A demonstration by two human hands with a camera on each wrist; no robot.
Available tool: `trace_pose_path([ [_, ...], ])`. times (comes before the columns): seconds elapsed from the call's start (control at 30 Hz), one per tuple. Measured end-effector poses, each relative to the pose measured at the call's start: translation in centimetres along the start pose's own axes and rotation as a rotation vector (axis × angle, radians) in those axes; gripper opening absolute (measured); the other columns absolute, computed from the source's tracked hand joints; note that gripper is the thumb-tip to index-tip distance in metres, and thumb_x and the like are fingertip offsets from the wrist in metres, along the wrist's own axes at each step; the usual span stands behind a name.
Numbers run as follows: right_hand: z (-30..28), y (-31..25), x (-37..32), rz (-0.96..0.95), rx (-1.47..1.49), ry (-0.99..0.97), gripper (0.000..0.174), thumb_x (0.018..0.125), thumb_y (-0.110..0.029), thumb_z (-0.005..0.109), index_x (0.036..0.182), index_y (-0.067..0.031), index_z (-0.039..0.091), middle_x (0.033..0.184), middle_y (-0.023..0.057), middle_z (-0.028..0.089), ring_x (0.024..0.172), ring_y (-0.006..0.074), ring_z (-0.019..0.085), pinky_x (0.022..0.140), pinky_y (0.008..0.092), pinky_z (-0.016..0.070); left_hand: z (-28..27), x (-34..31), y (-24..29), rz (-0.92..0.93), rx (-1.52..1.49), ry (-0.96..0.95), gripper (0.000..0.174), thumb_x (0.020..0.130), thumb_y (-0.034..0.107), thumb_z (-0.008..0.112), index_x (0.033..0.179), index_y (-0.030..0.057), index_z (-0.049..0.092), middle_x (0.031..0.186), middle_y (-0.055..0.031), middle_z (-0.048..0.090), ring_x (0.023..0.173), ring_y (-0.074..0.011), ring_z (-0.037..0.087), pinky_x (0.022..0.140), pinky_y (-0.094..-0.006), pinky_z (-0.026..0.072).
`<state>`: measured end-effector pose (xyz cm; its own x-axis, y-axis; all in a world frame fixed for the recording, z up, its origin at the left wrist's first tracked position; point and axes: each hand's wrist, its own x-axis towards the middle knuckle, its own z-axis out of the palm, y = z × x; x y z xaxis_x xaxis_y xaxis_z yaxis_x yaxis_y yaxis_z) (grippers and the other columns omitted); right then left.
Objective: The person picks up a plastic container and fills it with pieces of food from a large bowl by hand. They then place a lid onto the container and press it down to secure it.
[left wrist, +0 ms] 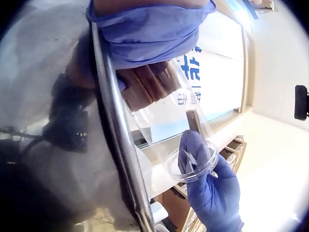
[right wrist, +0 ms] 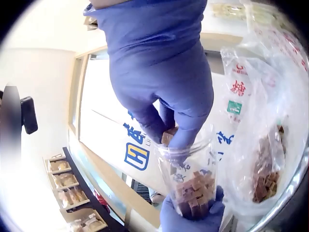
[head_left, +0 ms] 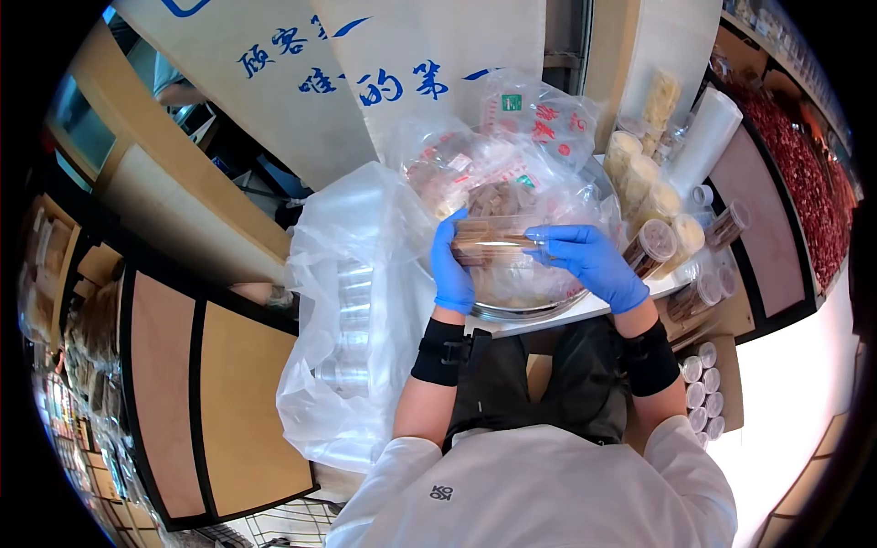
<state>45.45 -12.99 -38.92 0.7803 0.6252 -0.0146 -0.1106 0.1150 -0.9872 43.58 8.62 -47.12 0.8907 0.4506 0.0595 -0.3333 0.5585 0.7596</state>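
A clear plastic jar [head_left: 498, 245] lies on its side above a large metal bowl [head_left: 548, 310], brown sticks in its closed end. The left hand [head_left: 450, 265], blue-gloved, grips that end; in the right wrist view the left hand [right wrist: 193, 215] wraps round the jar's base. At the open mouth, the gloved right hand [head_left: 594, 265] pinches a brown piece [right wrist: 169, 136], its fingertips partly inside the rim. The left wrist view shows the right hand [left wrist: 212, 193] with a brown stick [left wrist: 193, 121] inside the jar. Plastic bags with brown pieces [right wrist: 265, 186] lie in the bowl.
Left of the bowl, a large plastic bag [head_left: 311, 365] holds rows of clear jars. To the right stand filled jars [head_left: 653, 242] and a plastic roll [head_left: 708, 137]. Lidded jars [head_left: 703, 393] sit in a box at lower right. Behind the bowl hangs a white banner [head_left: 457, 46].
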Motion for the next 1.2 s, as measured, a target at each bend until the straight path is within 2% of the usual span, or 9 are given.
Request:
trace_pose_path([
  [0.3, 1.1, -0.3, 0.7, 0.099, 0.94, -0.376, 0.056, 0.08, 0.006, 0.04, 0.132, 0.0213, 0.028, 0.139, 0.0278, 0.034, 0.13, 0.0371, 0.039, 0.112, 0.0376, 0.0338, 0.0, -0.1, 0.3, -0.08, 0.021, -0.112, 0.038, 0.092, 0.033, 0.047, 0.116, 0.0064, 0.061, 0.108, -0.0041, 0.062, 0.101, -0.0152, 0.057, 0.091, -0.0296, 0.0434],
  [0.43, 1.6, -1.6, 0.6, -0.112, 0.009, -0.265, 0.054, 0.083, 0.004, 0.038, 0.133, 0.0214, 0.026, 0.135, 0.0278, 0.039, 0.126, 0.0348, 0.043, 0.112, 0.0384, 0.033, 0.4, 0.0, 0.1, -0.132, -0.01, -0.158, 0.039, 0.095, 0.037, 0.045, 0.116, 0.008, 0.06, 0.103, -0.0035, 0.063, 0.093, -0.0143, 0.06, 0.08, -0.0293, 0.0471],
  [0.5, 0.9, -1.5, 1.2, 0.177, 1.014, -0.376, 0.047, 0.087, 0.002, 0.037, 0.129, 0.0217, 0.031, 0.129, 0.0283, 0.045, 0.12, 0.0311, 0.047, 0.111, 0.0383, 0.0351, 0.2, -0.2, 0.5, -0.195, 0.01, -0.187, 0.04, 0.095, 0.039, 0.043, 0.115, 0.0089, 0.06, 0.1, -0.0033, 0.064, 0.088, -0.0141, 0.061, 0.072, -0.0291, 0.0477],
  [0.53, 1.1, -1.9, 1.3, 0.179, 1.008, -0.377, 0.047, 0.087, 0.002, 0.037, 0.129, 0.0217, 0.031, 0.129, 0.0283, 0.045, 0.12, 0.0311, 0.047, 0.111, 0.0383, 0.0351, 0.2, -0.3, 0.6, -0.261, 0.035, -0.219, 0.041, 0.095, 0.04, 0.042, 0.115, 0.0098, 0.06, 0.097, -0.0031, 0.064, 0.083, -0.0138, 0.062, 0.064, -0.0288, 0.0483],
  [0.63, 1.7, -3.6, 1.3, 0.109, 0.839, -0.305, 0.041, 0.09, -0.001, 0.039, 0.124, 0.022, 0.037, 0.124, 0.028, 0.05, 0.115, 0.0284, 0.05, 0.107, 0.0378, 0.0393, 0.2, 0.0, 0.3, -0.346, 0.079, -0.215, 0.042, 0.095, 0.043, 0.04, 0.115, 0.0113, 0.059, 0.092, -0.003, 0.065, 0.074, -0.0138, 0.063, 0.052, -0.0277, 0.0443],
  [0.7, 1.6, -4.4, 1.6, -0.226, -0.353, -0.3, 0.035, 0.091, -0.002, 0.041, 0.117, 0.0213, 0.043, 0.122, 0.0284, 0.051, 0.112, 0.0303, 0.052, 0.105, 0.0382, 0.0421, 0.2, 0.2, 0.1, -0.366, 0.087, -0.222, 0.043, 0.095, 0.044, 0.041, 0.115, 0.0114, 0.058, 0.091, -0.0034, 0.065, 0.073, -0.0142, 0.063, 0.051, -0.0273, 0.0438],
  [0.73, 1.4, -4.3, 1.9, -0.225, -0.355, -0.302, 0.035, 0.091, -0.002, 0.041, 0.117, 0.0213, 0.043, 0.122, 0.0284, 0.051, 0.112, 0.0303, 0.052, 0.105, 0.0382, 0.0421, 0.2, 0.2, 0.1, -0.391, 0.099, -0.231, 0.043, 0.094, 0.045, 0.041, 0.116, 0.0115, 0.058, 0.091, -0.0038, 0.065, 0.073, -0.0145, 0.063, 0.05, -0.0269, 0.0433],
  [0.8, 0.9, -4.1, 2.6, 0.22, 0.829, -0.271, 0.032, 0.092, -0.003, 0.042, 0.114, 0.0194, 0.047, 0.121, 0.028, 0.052, 0.11, 0.0309, 0.055, 0.103, 0.0387, 0.0439, 0.4, 0.0, 0.3, -0.366, 0.096, -0.234, 0.043, 0.094, 0.045, 0.041, 0.115, 0.0115, 0.058, 0.09, -0.004, 0.065, 0.073, -0.0143, 0.063, 0.05, -0.0265, 0.043],
  [1.2, 0.6, -2.6, 2.3, 0.26, 0.784, -0.182, 0.035, 0.09, -0.004, 0.051, 0.118, 0.0162, 0.049, 0.108, 0.0186, 0.057, 0.106, 0.0276, 0.059, 0.099, 0.0357, 0.0484, -0.2, 0.0, 0.5, -0.288, 0.169, -0.242, 0.046, 0.092, 0.048, 0.041, 0.116, 0.0142, 0.06, 0.095, -0.0026, 0.066, 0.076, -0.0132, 0.062, 0.056, -0.0255, 0.0428],
])
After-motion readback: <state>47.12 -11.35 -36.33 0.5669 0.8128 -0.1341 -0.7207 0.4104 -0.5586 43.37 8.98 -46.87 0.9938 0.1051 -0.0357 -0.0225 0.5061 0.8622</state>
